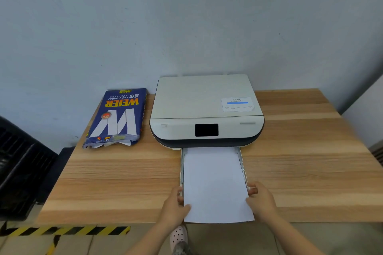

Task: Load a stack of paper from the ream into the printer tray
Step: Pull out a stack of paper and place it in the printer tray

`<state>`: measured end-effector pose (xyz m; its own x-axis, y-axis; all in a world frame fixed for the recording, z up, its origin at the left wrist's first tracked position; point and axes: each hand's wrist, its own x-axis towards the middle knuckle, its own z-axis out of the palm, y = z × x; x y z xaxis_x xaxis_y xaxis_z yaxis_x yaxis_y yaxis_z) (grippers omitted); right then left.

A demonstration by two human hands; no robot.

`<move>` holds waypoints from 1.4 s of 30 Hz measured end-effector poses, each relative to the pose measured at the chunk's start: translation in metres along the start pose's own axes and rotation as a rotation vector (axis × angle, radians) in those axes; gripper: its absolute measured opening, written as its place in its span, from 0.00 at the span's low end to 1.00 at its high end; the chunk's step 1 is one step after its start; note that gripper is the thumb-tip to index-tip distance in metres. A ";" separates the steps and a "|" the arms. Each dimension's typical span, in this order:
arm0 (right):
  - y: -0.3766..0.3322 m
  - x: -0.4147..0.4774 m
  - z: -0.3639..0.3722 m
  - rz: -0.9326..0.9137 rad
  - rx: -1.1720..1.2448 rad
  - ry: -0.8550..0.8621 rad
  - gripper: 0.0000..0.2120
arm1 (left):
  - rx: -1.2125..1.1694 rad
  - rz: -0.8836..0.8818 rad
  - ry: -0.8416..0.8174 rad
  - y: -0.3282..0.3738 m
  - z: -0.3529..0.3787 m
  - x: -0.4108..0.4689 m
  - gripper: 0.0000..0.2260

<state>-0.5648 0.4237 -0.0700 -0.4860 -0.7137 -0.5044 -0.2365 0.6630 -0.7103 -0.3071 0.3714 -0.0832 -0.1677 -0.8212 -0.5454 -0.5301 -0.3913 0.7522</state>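
Both hands, left (175,205) and right (261,201), grip the paper stack (215,184) by its sides, long axis running straight into the printer tray (243,168).

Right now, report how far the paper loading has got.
Done: a white paper stack is out of the opened blue ream and lies in the pulled-out tray of the printer. In hand: the left hand and right hand grip the stack's near corners. Left: the stack overhangs the table edge, so it likely needs sliding in, then the tray closing.
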 end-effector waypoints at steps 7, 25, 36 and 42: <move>-0.012 0.005 0.000 -0.045 0.050 0.036 0.20 | -0.020 0.021 0.051 0.013 -0.004 0.009 0.23; 0.002 0.003 0.004 -0.017 -0.016 0.003 0.20 | -0.038 0.051 0.011 -0.001 -0.007 0.011 0.28; 0.012 -0.009 0.004 -0.230 -0.296 -0.135 0.34 | 0.075 0.184 0.010 -0.012 -0.009 0.001 0.32; 0.007 -0.007 0.004 -0.257 -0.276 -0.069 0.26 | 0.133 0.215 0.014 -0.003 -0.011 0.007 0.26</move>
<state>-0.5600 0.4329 -0.0736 -0.3258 -0.8721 -0.3652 -0.5656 0.4893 -0.6638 -0.2973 0.3619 -0.0848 -0.2772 -0.8857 -0.3725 -0.5887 -0.1498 0.7943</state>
